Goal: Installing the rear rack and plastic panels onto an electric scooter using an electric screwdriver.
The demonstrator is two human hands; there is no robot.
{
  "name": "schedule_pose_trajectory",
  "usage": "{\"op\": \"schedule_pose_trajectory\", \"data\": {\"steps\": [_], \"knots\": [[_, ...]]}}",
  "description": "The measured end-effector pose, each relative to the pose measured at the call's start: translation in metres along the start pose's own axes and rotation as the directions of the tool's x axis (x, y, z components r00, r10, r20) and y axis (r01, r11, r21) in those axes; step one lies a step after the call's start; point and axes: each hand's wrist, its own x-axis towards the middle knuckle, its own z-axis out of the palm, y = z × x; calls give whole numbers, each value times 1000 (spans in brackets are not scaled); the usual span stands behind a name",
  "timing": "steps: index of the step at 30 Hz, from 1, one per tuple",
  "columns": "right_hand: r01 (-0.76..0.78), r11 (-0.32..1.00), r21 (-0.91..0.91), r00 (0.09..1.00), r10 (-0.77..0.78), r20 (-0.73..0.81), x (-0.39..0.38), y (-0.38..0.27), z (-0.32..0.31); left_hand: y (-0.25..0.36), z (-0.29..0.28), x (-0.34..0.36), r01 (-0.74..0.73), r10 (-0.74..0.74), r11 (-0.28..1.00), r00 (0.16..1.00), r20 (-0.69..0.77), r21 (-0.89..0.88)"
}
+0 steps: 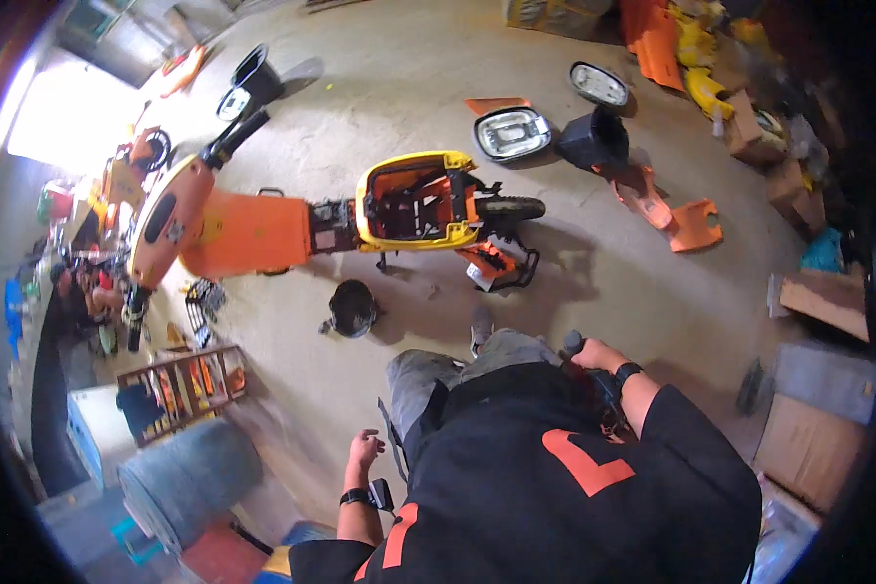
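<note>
My right hand (599, 356) is closed around a dark, rounded grip (574, 342) at my right side; the rest of that object is mostly hidden by my arm and body. Low on my left, my left hand (365, 449) hangs with nothing in it, its fingers loosely bent and apart. In front of me stands an orange scooter (253, 232), its handlebar toward the left. Its seat is off, and a yellow-rimmed opening (363, 209) shows dark frame parts inside. Neither hand touches the scooter. A black bucket (352, 310) sits on the floor between the scooter and me.
Beyond the rear wheel lie a black bin (594, 141), a pale-lined lid (513, 133) and orange panels (696, 226). Cardboard boxes (808, 443) line the right side. A blue drum (190, 477) and a wooden rack (234, 372) are at the left.
</note>
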Motion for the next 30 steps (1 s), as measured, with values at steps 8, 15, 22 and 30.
{"op": "schedule_pose_trajectory", "data": {"steps": [8,15,22,30], "knots": [[-172,953,251,965,213,-149,-55,-17,32,134,-92,102,-278,248,914,959,136,295],[-219,924,312,959,262,-104,-112,-7,123,246,-117,195,-637,597,557,753,277,532],[-402,639,656,890,440,117,-184,-55,247,328,-77,217,-752,661,139,555,505,644],[-388,573,722,882,459,109,-325,-122,336,428,20,168,-803,734,-7,401,548,596]]}}
